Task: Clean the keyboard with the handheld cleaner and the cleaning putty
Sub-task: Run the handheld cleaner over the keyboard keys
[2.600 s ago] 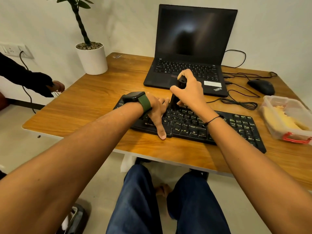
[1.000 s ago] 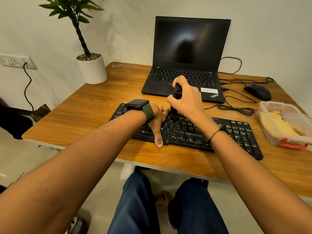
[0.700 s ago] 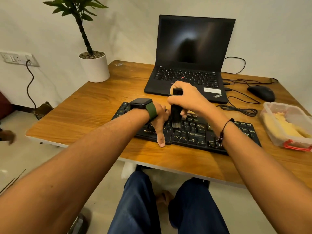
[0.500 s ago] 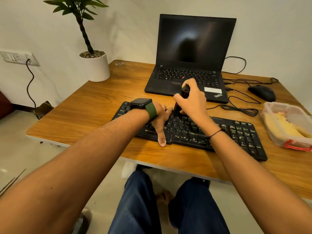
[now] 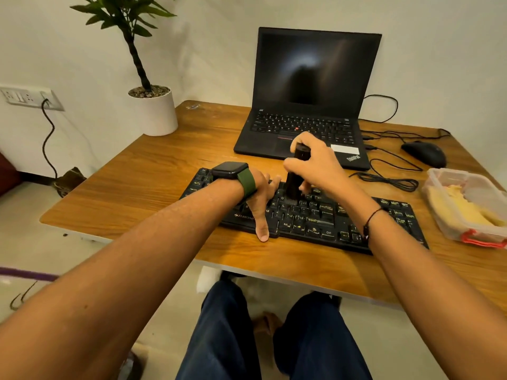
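At the centre of the frame the right hand grips the cleaner upright, its tip on the keyboard; the left hand presses flat, fingers straight. Best to work row by row with light pressure; putty waits at right in its box

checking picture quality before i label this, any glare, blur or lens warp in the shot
Head view: the laptop screen shows a soft pale reflection; wide-angle warp bows the desk edges and stretches both forearms; the keyboard legends look soft; the right hand on the black cleaner is slightly smeared; lighting is warm and even.
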